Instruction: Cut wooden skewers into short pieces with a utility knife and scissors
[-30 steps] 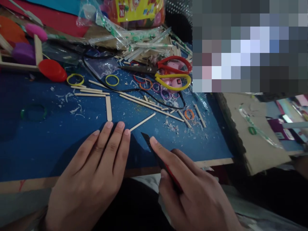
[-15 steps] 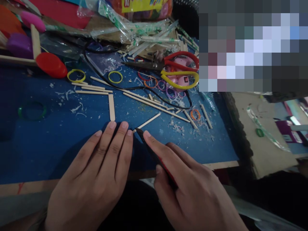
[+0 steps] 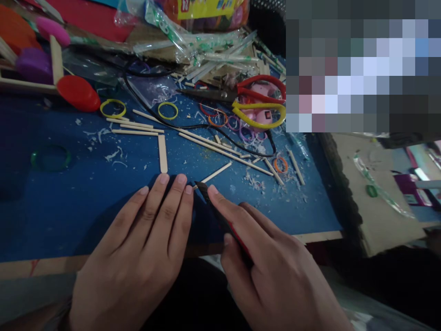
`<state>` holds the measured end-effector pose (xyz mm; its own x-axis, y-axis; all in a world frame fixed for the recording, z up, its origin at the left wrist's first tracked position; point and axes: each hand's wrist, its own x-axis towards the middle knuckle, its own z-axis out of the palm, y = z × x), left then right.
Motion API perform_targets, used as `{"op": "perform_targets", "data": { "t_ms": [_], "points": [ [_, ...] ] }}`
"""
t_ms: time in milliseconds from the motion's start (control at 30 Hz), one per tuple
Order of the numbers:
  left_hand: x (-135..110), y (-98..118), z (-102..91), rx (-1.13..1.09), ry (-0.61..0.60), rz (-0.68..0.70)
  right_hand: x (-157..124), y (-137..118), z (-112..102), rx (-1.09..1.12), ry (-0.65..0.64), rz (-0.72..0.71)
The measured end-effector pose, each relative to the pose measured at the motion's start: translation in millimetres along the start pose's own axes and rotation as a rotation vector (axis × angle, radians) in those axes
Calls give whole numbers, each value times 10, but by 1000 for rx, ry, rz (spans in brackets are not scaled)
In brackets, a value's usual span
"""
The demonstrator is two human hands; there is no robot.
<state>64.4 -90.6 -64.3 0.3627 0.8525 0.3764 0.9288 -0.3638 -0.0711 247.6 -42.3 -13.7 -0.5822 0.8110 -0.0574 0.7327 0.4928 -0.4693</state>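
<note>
My left hand lies flat on the blue tabletop, fingers stretched forward. Its fingertips rest by the lower end of a flat craft stick and by the near end of a thin wooden stick; whether either runs under the fingers is hidden. In my right hand is a black and red utility knife, with the index finger stretched along its top. The blade tip meets the thin stick close to my left fingers. Several more thin wooden sticks lie just beyond.
Scissors with red and yellow handles lie on a pink glue gun. Its black cord loops among rubber bands and glue shavings. Plastic wrappers heap up behind, coloured spoons at left, cardboard at right.
The view has shifted slightly, so the table things appear a little to the right. Both hands keep nearly the same pose, with the knife still against the thin stick.
</note>
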Motion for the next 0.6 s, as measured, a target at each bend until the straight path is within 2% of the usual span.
{"op": "perform_targets", "data": {
  "t_ms": [600],
  "points": [
    [-69, 39, 10, -75, 1, -56, 66, -88, 3, -107, 35, -41]
  ]
}}
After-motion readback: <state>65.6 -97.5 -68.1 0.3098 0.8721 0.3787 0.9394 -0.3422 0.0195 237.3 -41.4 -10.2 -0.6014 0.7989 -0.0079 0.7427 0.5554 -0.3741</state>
